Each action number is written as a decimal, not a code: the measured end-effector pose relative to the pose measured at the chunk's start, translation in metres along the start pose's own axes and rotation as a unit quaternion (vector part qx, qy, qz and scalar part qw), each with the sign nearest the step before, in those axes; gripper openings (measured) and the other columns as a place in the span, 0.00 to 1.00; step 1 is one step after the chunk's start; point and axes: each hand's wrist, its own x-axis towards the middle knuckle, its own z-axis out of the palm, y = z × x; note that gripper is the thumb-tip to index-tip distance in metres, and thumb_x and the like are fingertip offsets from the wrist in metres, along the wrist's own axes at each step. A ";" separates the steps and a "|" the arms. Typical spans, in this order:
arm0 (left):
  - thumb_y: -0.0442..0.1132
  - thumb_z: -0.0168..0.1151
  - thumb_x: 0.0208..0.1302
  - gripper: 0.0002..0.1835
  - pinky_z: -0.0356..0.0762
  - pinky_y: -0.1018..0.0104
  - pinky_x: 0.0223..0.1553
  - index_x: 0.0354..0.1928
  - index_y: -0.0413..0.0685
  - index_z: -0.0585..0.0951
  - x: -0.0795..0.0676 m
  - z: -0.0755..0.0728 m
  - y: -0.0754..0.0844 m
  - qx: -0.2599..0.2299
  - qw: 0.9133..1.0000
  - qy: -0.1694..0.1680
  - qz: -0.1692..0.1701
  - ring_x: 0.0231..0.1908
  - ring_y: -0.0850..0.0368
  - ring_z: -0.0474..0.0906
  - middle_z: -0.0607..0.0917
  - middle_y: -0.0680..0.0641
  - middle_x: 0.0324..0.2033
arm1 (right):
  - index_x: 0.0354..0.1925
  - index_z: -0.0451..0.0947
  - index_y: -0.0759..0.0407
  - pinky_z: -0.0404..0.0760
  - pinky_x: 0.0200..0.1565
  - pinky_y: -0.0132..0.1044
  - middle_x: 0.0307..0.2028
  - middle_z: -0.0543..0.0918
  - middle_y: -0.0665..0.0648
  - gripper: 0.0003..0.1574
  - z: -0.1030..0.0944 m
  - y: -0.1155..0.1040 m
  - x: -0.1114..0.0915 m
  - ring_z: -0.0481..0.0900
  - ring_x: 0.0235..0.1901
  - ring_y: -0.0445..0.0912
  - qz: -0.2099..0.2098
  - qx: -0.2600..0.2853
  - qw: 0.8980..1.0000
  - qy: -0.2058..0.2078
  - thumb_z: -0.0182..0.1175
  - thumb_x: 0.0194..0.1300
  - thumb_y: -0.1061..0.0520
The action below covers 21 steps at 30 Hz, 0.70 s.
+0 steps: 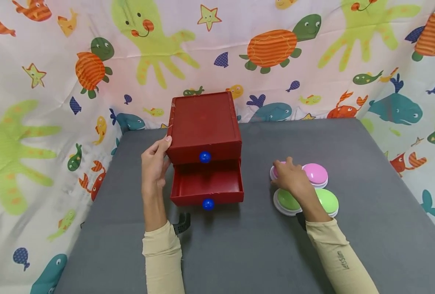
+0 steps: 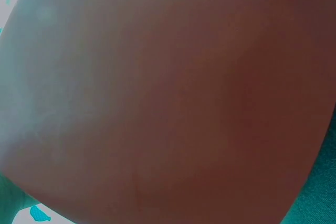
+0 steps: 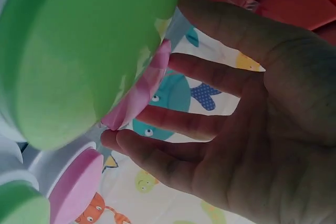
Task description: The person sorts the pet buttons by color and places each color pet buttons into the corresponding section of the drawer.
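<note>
A small red two-drawer box (image 1: 204,122) stands on the grey table with its lower drawer (image 1: 207,184) pulled out and bare inside. My left hand (image 1: 154,165) holds the box at its upper front left corner, a fingertip on the top edge. The left wrist view is filled by the box's blurred red side (image 2: 184,103). To the right, my right hand (image 1: 290,176) reaches over a pink dome button (image 3: 139,95), its spread fingers touching the dome's edge. The hand partly hides that button in the head view.
Another pink button (image 1: 315,173) sits beside the touched one. Two green buttons, one left (image 1: 288,200) and one right (image 1: 327,200), lie nearer to me. Blue knobs (image 1: 205,157) stick out from the drawer fronts. A sea-animal cloth (image 1: 217,61) hangs behind the table (image 1: 247,253).
</note>
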 end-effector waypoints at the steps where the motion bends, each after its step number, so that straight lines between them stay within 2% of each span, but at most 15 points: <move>1: 0.55 0.67 0.71 0.25 0.77 0.54 0.71 0.64 0.51 0.84 0.000 0.000 -0.001 -0.001 1.000 0.002 0.002 0.64 0.53 0.76 0.81 0.49 0.66 | 0.68 0.71 0.64 0.82 0.50 0.67 0.59 0.69 0.81 0.39 0.000 -0.001 0.002 0.77 0.51 0.77 -0.001 0.000 1.000 0.002 0.72 0.63 0.54; 8: 0.54 0.67 0.70 0.25 0.77 0.55 0.70 0.63 0.49 0.84 0.002 0.000 -0.001 -0.004 1.000 0.006 0.006 0.62 0.54 0.78 0.82 0.49 0.65 | 0.68 0.71 0.64 0.79 0.51 0.71 0.56 0.69 0.81 0.39 -0.001 0.002 0.013 0.76 0.50 0.79 0.003 -0.020 1.000 -0.008 0.71 0.61 0.57; 11: 0.55 0.67 0.70 0.25 0.77 0.55 0.71 0.63 0.50 0.85 0.003 0.000 0.002 0.001 1.000 0.008 0.009 0.62 0.54 0.77 0.82 0.49 0.65 | 0.67 0.71 0.62 0.78 0.51 0.72 0.57 0.70 0.82 0.38 0.000 0.005 0.019 0.75 0.52 0.80 0.000 -0.012 1.000 0.000 0.69 0.61 0.58; 15: 0.55 0.68 0.70 0.25 0.77 0.55 0.71 0.63 0.50 0.85 0.003 -0.001 0.003 0.004 1.000 0.013 -0.003 0.63 0.54 0.77 0.82 0.49 0.64 | 0.66 0.72 0.61 0.80 0.48 0.71 0.56 0.71 0.81 0.37 0.004 0.010 0.022 0.75 0.52 0.80 -0.005 0.006 1.000 0.001 0.69 0.59 0.61; 21: 0.55 0.68 0.70 0.26 0.77 0.55 0.70 0.62 0.48 0.84 0.001 -0.001 0.000 0.003 1.000 0.009 -0.002 0.63 0.53 0.77 0.82 0.49 0.64 | 0.62 0.74 0.65 0.82 0.45 0.69 0.52 0.72 0.79 0.35 0.007 0.014 0.020 0.75 0.49 0.79 -0.005 0.026 1.000 0.014 0.70 0.55 0.62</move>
